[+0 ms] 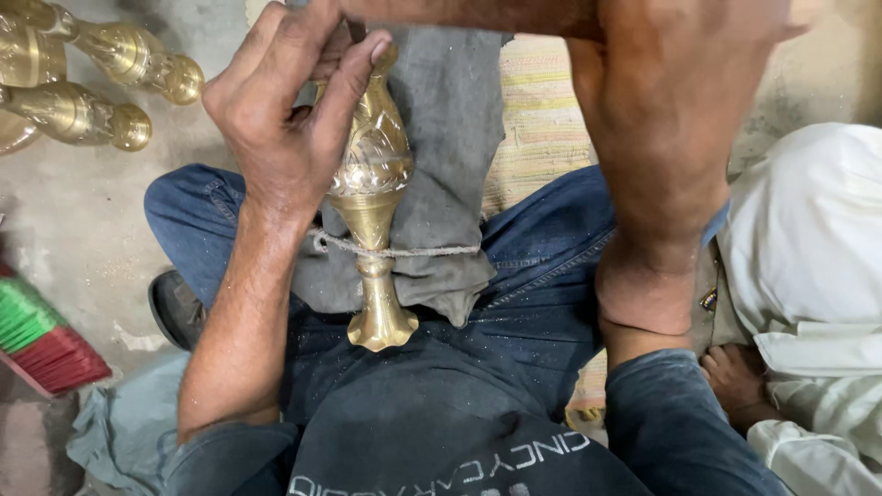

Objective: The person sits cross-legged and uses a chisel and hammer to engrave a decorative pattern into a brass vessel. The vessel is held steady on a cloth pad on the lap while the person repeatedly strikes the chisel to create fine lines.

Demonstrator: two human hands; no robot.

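Right hand (680, 101) blurred, fingers' grip untellable, left hand (285, 119) fingers clasping brass vase (372, 184) on grey cloth (450, 110)

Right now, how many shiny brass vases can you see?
4, maybe more hidden. One engraved brass vase lies on the grey cloth over the lap, under the left hand. Three more vases lie top left, cut off by the edge.
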